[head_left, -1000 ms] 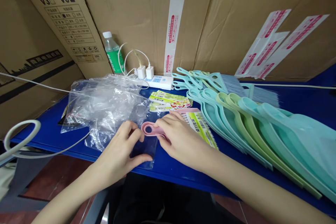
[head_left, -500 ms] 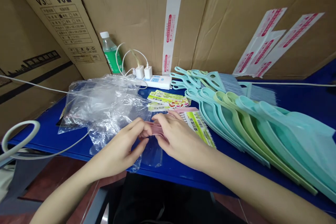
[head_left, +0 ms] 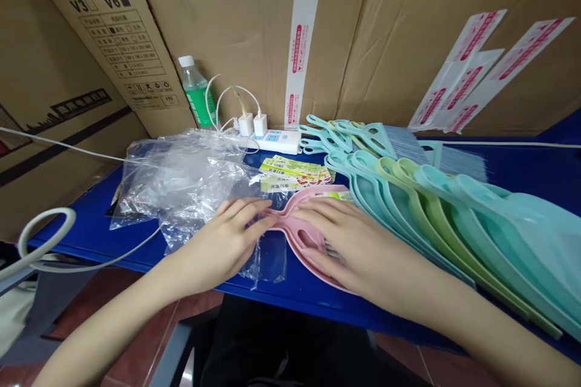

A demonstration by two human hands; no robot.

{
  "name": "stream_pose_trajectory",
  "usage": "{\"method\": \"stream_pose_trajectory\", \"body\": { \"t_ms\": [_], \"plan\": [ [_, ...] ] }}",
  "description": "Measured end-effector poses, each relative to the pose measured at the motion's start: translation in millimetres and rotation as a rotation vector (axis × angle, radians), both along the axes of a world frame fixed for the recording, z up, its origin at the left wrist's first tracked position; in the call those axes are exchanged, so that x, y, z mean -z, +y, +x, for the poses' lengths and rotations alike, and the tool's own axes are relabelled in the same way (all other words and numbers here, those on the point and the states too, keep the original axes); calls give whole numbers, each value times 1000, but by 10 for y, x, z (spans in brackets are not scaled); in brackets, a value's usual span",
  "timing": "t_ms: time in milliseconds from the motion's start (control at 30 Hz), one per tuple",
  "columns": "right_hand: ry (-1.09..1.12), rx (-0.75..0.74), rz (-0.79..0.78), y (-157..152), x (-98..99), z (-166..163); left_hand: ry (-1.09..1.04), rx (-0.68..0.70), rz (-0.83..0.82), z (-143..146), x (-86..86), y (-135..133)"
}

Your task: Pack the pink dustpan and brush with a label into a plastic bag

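A pink dustpan lies on the blue table with its narrow handle toward the left. My left hand is closed around that handle, its fingertips at the neck. Over the pan rests my right hand, thumb and fingers on either side of a pink brush nested inside. Grey bristles show beneath the right palm, which hides most of the brush. Part of a yellow-green printed card peeks out above the right fingers.
Clear plastic bags lie left, printed cards behind the hands. Teal and green dustpans stand stacked at right, brushes behind them. A power strip, bottle and cardboard boxes line the back.
The pink dustpan now shows plainly, its pan turned to the right under my right hand. My right hand has moved right and its fingers have spread; my left hand has shifted slightly left.
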State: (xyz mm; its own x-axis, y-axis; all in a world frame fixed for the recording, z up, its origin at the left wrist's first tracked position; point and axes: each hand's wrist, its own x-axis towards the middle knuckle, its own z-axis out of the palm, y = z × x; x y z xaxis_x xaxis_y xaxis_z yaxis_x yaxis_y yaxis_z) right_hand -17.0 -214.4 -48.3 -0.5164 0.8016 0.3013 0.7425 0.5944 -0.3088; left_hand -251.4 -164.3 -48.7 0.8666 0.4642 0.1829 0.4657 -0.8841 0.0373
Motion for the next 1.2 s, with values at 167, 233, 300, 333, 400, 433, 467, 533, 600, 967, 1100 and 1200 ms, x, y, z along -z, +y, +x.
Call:
{"method": "stream_pose_trajectory", "body": {
  "t_ms": [167, 233, 300, 333, 400, 433, 467, 533, 600, 967, 1100, 1200],
  "plan": [
    [-53, 100, 137, -218, 185, 169, 79, 19, -7, 172, -89, 12],
    [-58, 135, 179, -339, 257, 267, 93, -6, 20, 235, -73, 32],
    [-29, 188, 174, -461, 313, 367, 130, -9, 60, 283, -18, 70],
    [-6, 213, 144, -519, 336, 412, 148, -5, 72, 300, 17, 96],
    [67, 271, 59, -620, 376, 484, 159, -9, 78, 319, 87, 149],
    [107, 301, 10, -663, 392, 510, 154, -13, 71, 319, 115, 173],
    [146, 323, -34, -701, 405, 529, 145, -19, 60, 311, 135, 193],
    [221, 364, -119, -757, 423, 551, 118, -32, 36, 270, 154, 222],
    [301, 407, -215, -775, 431, 553, 92, -44, 21, 197, 151, 235],
    [1022, 404, -743, -134, 324, 348, -77, -134, -118, -64, 15, 199],
    [1177, 318, -835, 42, 320, 254, -70, -172, -96, 1, 29, 195],
    [1159, 250, -760, 93, 372, 243, -55, -168, -86, 33, 44, 202]
  ]
}}
